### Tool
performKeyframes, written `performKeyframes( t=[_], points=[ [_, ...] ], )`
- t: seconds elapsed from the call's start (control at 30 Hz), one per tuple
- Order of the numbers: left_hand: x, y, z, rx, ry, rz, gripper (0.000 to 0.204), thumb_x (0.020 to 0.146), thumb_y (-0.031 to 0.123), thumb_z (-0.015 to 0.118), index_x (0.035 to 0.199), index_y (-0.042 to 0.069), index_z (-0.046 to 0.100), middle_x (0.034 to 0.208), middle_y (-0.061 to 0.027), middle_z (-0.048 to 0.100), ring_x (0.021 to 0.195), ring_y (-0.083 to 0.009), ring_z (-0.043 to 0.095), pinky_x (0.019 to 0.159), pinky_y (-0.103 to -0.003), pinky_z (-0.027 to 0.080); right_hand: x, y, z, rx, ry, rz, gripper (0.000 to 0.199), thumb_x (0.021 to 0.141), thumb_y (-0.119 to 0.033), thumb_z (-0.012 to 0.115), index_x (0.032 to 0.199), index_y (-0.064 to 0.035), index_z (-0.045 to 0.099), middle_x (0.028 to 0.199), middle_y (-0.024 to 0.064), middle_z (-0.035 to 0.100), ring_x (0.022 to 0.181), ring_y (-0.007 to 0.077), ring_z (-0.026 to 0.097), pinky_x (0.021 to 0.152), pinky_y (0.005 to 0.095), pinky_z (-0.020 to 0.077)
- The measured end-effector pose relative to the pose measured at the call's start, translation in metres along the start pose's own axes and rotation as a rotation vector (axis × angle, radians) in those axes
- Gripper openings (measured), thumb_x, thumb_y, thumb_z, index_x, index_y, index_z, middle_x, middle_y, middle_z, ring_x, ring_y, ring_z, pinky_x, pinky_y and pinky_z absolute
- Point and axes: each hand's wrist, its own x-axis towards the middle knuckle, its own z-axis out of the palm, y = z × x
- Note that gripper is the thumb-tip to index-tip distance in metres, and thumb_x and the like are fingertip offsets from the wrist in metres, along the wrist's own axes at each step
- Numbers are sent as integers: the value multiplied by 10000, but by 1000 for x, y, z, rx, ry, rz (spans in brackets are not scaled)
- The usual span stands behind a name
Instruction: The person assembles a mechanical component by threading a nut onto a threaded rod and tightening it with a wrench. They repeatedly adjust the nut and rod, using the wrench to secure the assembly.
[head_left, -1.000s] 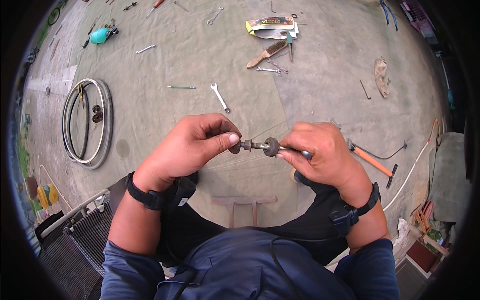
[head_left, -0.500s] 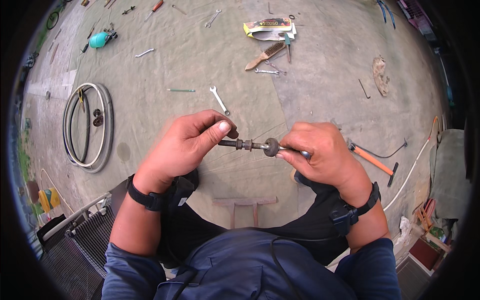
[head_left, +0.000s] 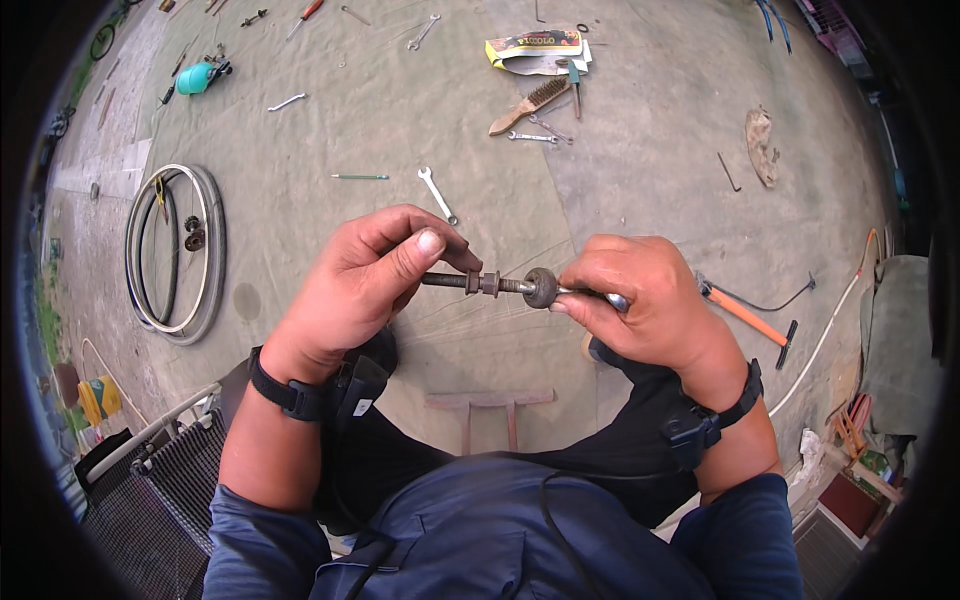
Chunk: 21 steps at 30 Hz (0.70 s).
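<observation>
Threaded rod (head_left: 510,286) is running L-R betw. hands, above surface (head_left: 310,230) nr. its right edge; r. hand (head_left: 645,295) is pinching shiny metal pc. (head_left: 617,301) at rod's r. end; l. hand (head_left: 365,270) is curling over l. end, thumb raised, grip unclear.

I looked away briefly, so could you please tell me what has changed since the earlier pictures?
The left hand has moved left and slightly away from the body, uncovering more of the threaded rod. The right hand stays closed on a shiny metal piece beside the round dark part; the wrench lies where it was.
</observation>
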Motion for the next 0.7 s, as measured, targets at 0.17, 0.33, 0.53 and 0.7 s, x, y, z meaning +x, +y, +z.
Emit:
performKeyframes(
  t=[0.17, 0.33, 0.53, 0.7],
  points=[
    [3, -16, -1, 328, -52, -50, 336, 1054, 288, 610, 1031, -33, 708, 869, -68, 719, 802, -130, 610, 762, -309, 512, -3, 0, 2, -50, -37, -9, 133, 783, -134, 812, 838, -78, 704, 682, 60, 574, 586, 257, 578, 523, 378, 429],
    [1, -7, 1, 294, -114, -185, 275, 1049, 248, 610, 1055, -17, 684, 952, -45, 716, 796, -78, 588, 741, -256, 487, -5, 1, 4, -62, -55, 4, 138, 784, -149, 804, 832, -88, 690, 700, 59, 576, 612, 268, 592, 536, 389, 443],
    [0, 5, 3, 162, -59, -253, 220, 976, 145, 716, 1127, -9, 672, 935, 10, 687, 750, -51, 539, 674, -227, 453, -5, 2, 2, -75, -33, 21, 145, 781, -165, 799, 827, -100, 677, 716, 58, 575, 633, 279, 603, 550, 398, 456],
    [-1, -9, 3, 204, -92, -176, 222, 990, 142, 685, 1151, -3, 635, 1048, -32, 686, 852, -74, 573, 783, -222, 464, -5, 2, 2, -63, -21, -11, 131, 785, -133, 813, 838, -76, 707, 680, 62, 572, 580, 261, 578, 521, 383, 429]
  ],
)
